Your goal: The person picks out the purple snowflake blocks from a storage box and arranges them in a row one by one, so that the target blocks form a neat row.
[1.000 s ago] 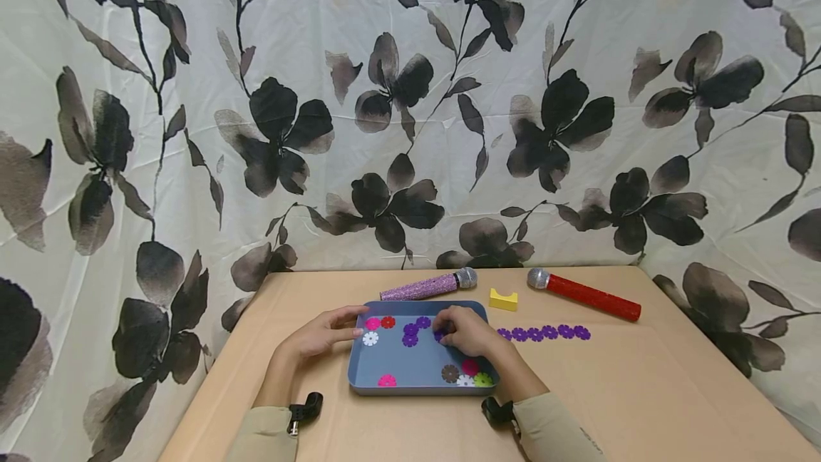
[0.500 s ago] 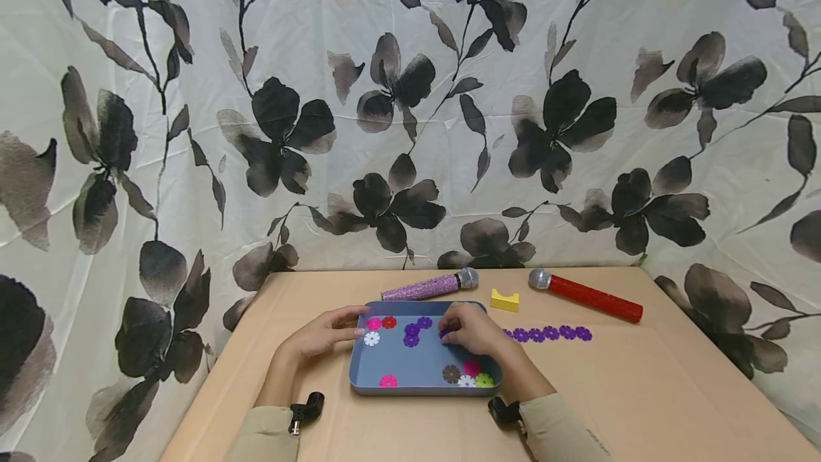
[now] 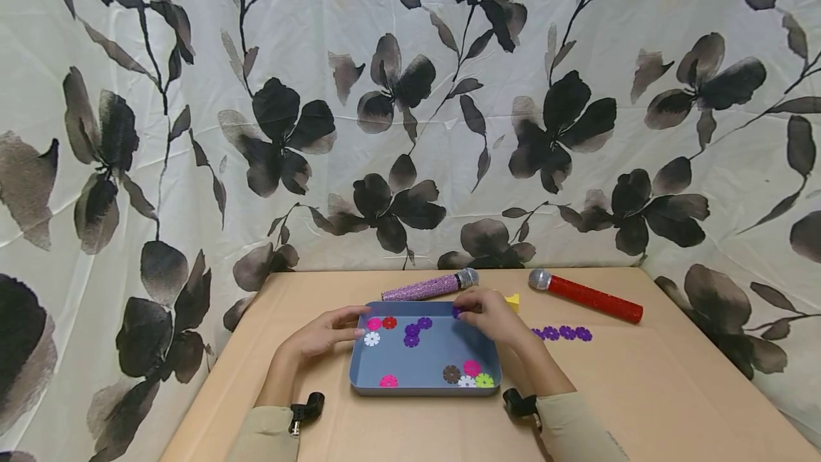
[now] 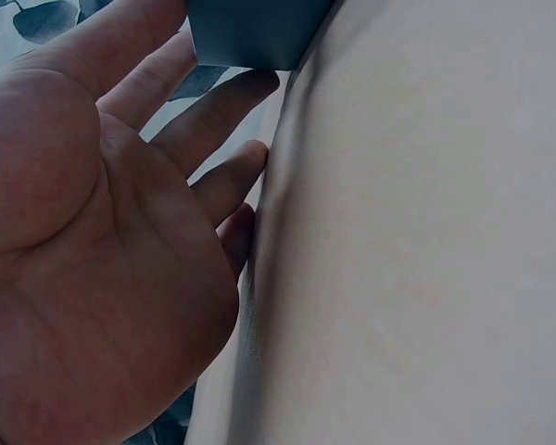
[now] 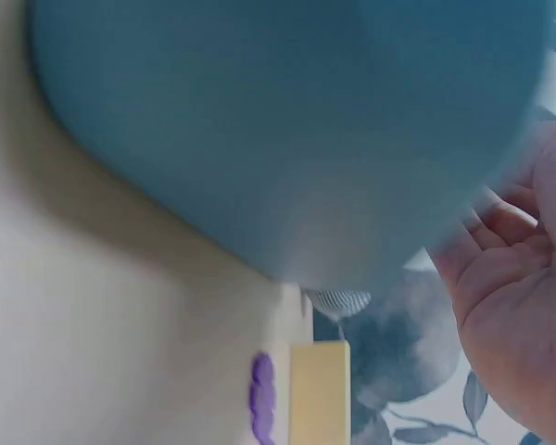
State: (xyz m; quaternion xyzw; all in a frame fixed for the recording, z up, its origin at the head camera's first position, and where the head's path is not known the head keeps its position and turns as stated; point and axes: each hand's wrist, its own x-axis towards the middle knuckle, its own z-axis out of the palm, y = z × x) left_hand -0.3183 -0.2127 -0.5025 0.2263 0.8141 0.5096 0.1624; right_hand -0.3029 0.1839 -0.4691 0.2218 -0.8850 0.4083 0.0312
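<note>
The blue-grey tray [image 3: 423, 358] holds several purple flower pieces [image 3: 412, 335] near its middle, pink, red and white ones at the left, and brown, pink, white and green ones at the lower right. My right hand [image 3: 490, 314] pinches a purple flower piece [image 3: 457, 311] over the tray's back right corner. My left hand [image 3: 327, 334] lies at the tray's left edge with relaxed fingers; in the left wrist view the hand [image 4: 120, 232] is beside the tray's corner [image 4: 255, 32]. A row of purple flower pieces [image 3: 567, 333] lies right of the tray, partly hidden by my right arm.
Behind the tray lies a glittery pink microphone [image 3: 420, 288]. A red microphone [image 3: 593, 297] is at the back right. The yellow block [image 3: 512, 301] is partly covered by my right hand; it also shows in the right wrist view [image 5: 320, 394]. A floral cloth hangs behind the table.
My right hand has moved back and to the right with a purple piece, from inside the tray to its back right corner. My left hand has stayed in place.
</note>
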